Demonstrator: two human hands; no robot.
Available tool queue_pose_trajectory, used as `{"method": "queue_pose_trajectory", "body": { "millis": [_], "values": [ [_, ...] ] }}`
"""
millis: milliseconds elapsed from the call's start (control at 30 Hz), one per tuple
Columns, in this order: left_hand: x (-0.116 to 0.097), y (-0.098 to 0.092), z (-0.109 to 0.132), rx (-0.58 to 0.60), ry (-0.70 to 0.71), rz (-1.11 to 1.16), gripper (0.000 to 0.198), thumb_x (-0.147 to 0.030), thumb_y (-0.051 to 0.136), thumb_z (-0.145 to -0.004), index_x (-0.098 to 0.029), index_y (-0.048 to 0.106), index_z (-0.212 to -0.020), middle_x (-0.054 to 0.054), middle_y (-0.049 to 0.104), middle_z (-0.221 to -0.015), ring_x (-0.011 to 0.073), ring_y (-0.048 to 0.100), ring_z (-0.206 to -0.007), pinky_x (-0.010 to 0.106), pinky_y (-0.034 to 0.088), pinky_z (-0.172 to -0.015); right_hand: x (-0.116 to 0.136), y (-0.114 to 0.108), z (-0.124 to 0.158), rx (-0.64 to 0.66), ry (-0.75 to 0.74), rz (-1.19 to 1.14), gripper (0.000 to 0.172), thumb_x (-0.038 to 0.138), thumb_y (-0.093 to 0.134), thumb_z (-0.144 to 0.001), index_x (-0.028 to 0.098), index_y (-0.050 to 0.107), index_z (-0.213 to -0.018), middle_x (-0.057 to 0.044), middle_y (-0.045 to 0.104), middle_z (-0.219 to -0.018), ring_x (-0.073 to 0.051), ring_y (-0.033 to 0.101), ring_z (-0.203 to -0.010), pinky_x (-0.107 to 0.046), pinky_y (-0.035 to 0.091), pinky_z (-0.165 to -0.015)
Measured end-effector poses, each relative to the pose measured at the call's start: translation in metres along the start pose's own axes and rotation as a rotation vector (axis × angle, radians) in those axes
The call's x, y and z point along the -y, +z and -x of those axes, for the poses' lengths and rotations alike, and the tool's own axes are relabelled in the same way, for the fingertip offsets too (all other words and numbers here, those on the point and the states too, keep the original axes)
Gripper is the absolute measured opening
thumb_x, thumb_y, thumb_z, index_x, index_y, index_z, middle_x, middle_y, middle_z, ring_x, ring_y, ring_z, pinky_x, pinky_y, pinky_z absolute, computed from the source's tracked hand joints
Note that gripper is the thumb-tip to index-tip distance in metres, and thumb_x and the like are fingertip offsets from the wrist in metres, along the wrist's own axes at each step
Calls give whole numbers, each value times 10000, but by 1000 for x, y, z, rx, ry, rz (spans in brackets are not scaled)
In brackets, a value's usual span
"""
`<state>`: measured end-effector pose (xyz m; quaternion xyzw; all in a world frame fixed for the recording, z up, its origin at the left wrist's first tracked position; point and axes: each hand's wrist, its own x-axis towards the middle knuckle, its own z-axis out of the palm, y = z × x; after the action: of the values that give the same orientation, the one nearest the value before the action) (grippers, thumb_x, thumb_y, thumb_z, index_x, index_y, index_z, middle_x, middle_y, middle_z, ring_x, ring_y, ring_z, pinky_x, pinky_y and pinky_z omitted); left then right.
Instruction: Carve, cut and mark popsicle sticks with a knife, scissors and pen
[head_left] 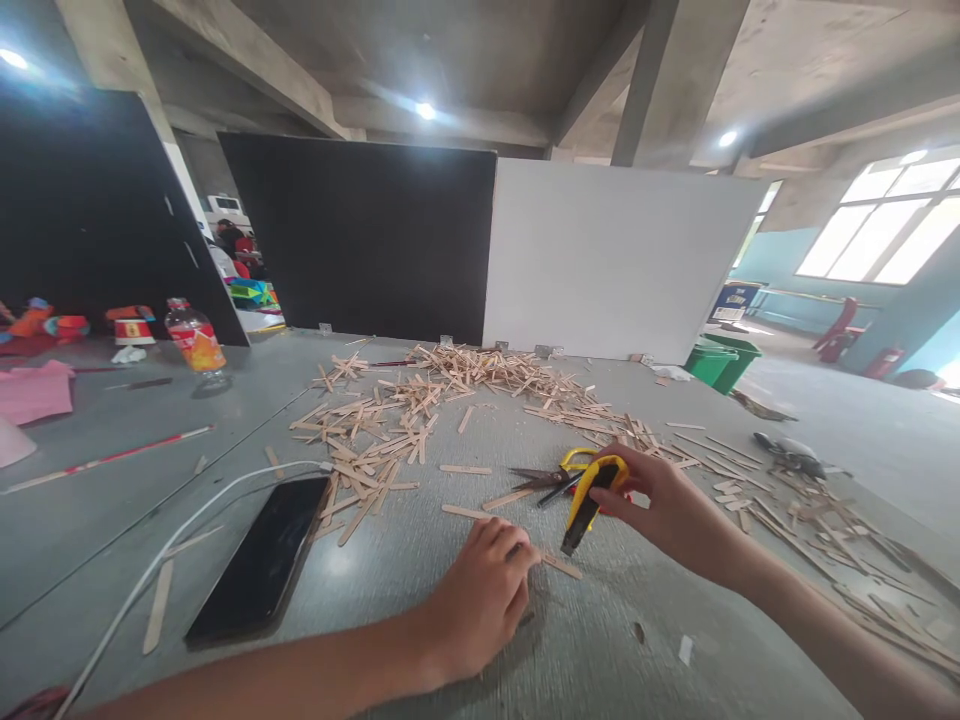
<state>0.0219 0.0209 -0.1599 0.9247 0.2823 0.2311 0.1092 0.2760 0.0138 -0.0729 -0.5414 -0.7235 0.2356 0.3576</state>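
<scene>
My right hand (649,495) grips a yellow and black utility knife (589,505), its front end tilted down just above the table. My left hand (484,595) rests on the table with its fingers curled. From under those fingers a wooden craft stick (562,566) juts out to the right, below the knife's tip. Most of that stick is hidden by the hand. Partly behind the knife lies a pair of scissors (536,478) with yellow handles and dark blades. Two more loose sticks lie flat beyond my left hand, one being a pale craft stick (465,469).
A large pile of craft sticks (480,370) spreads along the back. On the left lie a smartphone (259,560), a white cable (157,560) and an orange drink bottle (193,340). Upright panels (600,260) border the table. Thin wood strips (795,540) scatter rightward.
</scene>
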Motion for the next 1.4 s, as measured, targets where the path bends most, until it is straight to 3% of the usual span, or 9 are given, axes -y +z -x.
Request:
{"method": "queue_pose_trajectory", "body": {
  "millis": [233, 367, 467, 667, 867, 1033, 1167, 1267, 1400],
  "values": [
    [-1, 0, 0, -18, 2, -8, 296, 23, 482, -888, -163, 638, -1058, 85, 661, -1114, 266, 567, -1082, 461, 483, -1018, -18, 26, 0, 25, -57, 5, 117, 248, 657, -861, 217, 602, -960, 46, 569, -697, -128, 490, -562, -242, 431, -503],
    [-1, 1, 0, -30, -12, -4, 331, 57, 493, -842, -157, 623, -1059, 82, 672, -1117, 265, 575, -1092, 453, 464, -1046, -32, 50, 2, 14, -115, 57, 13, 220, 608, -873, 213, 599, -877, 47, 535, -664, -130, 466, -562, -246, 382, -519],
    [0, 0, -2, -33, -27, 0, 292, 57, 468, -852, -151, 607, -1003, 93, 671, -1050, 264, 590, -1016, 447, 491, -978, -40, 67, 8, 1, -185, 123, 118, 271, 622, -891, 203, 644, -985, 39, 544, -672, -152, 482, -583, -268, 366, -553],
    [-1, -1, -2, -63, -28, 22, 316, 83, 457, -820, -183, 594, -923, 76, 688, -1061, 257, 601, -1042, 426, 487, -961, -55, 78, 16, -215, -191, 207, 278, 265, 358, -1050, 182, 618, -996, -21, 637, -712, -175, 570, -581, -288, 410, -613],
    [0, 1, -1, -96, -8, 29, 291, 68, 484, -842, -187, 612, -898, 64, 707, -1022, 247, 621, -1027, 412, 485, -948, -60, 75, 19, -340, -223, 228, 296, 298, 405, -1061, 222, 624, -876, 11, 610, -616, -162, 550, -480, -265, 418, -542],
    [0, 2, -1, -114, 9, 36, 318, 75, 472, -852, -191, 636, -913, 63, 718, -1032, 243, 628, -1049, 412, 484, -960, -62, 73, 17, -464, -289, 193, 292, 176, 393, -1013, 217, 675, -1076, -62, 709, -864, -199, 697, -734, -303, 555, -699],
    [0, 2, -1, -131, 11, 47, 351, 79, 453, -848, -193, 649, -951, 71, 710, -1110, 245, 624, -1084, 432, 487, -986, -64, 74, 13, -501, -354, 168, 520, 23, 350, -890, 237, 646, -1260, -104, 674, -1167, -186, 725, -898, -354, 614, -787],
    [1, 1, -2, -165, -3, 46, 375, 85, 434, -841, -190, 647, -981, 90, 680, -1183, 259, 611, -1117, 447, 498, -992, -63, 75, 12, -496, -406, 190, 604, -11, 361, -865, 275, 620, -1330, -105, 633, -1350, -235, 634, -1243, -456, 563, -1000],
    [2, 4, -2, -222, -18, 59, 410, 73, 422, -853, -212, 618, -1073, 82, 643, -1204, 253, 607, -1130, 441, 516, -984, -62, 75, 13, -479, -440, 214, 605, -21, 371, -877, 283, 593, -1350, -109, 617, -1383, -245, 599, -1295, -476, 554, -1018]
  ]
}}
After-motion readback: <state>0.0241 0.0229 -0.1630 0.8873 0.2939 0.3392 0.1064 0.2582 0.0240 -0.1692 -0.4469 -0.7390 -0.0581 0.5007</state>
